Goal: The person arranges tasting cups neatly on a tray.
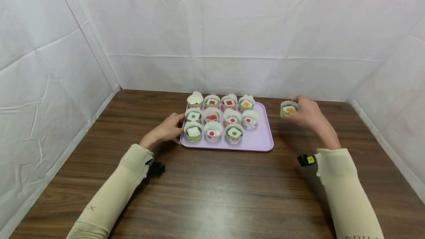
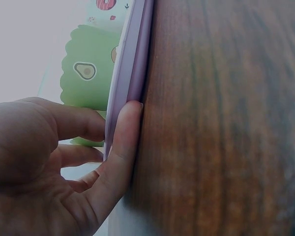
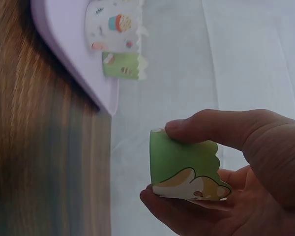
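My right hand [image 1: 310, 115] holds a green paper baking cup [image 3: 179, 160] between thumb and fingers, off to the right of the lilac tray [image 1: 259, 141]. A white piece with an orange square top shows inside that cup in the head view, and a cartoon animal is printed on its side. At the tray's left edge, my left hand [image 1: 167, 128] pinches the rim, with the thumb [image 2: 125, 130] against its outer side. The left fingers lie close by a green cup with an avocado print [image 2: 86, 54]. Several patterned paper cups [image 1: 213, 135] stand in rows on the tray.
The cups on the tray hold small white pieces with red, green or orange tops; the back left one [image 1: 195, 100] shows mostly its pale lining. The tray lies on a dark wooden table [image 1: 212, 191]. White sheeting [image 1: 232, 28] hangs behind and along both sides.
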`<action>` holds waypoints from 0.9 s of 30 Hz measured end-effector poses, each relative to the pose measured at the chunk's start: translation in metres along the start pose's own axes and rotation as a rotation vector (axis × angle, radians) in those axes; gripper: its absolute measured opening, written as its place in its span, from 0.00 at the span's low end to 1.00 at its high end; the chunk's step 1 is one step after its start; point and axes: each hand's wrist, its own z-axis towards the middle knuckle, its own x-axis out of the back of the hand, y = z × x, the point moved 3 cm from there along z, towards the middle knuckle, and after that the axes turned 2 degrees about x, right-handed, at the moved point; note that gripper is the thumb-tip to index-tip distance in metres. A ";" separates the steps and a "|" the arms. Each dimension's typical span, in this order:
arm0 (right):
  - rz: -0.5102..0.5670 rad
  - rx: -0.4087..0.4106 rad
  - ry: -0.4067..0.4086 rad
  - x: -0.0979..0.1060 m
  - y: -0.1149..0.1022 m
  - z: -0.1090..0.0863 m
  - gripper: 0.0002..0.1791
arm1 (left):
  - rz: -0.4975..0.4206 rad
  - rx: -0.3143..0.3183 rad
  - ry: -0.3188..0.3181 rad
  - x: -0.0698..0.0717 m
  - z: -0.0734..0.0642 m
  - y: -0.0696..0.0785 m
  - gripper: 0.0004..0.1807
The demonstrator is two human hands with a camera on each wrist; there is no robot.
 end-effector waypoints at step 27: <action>-0.068 0.292 -0.143 -0.031 -0.076 -0.016 0.29 | -0.005 -0.006 0.003 -0.001 -0.001 0.000 0.36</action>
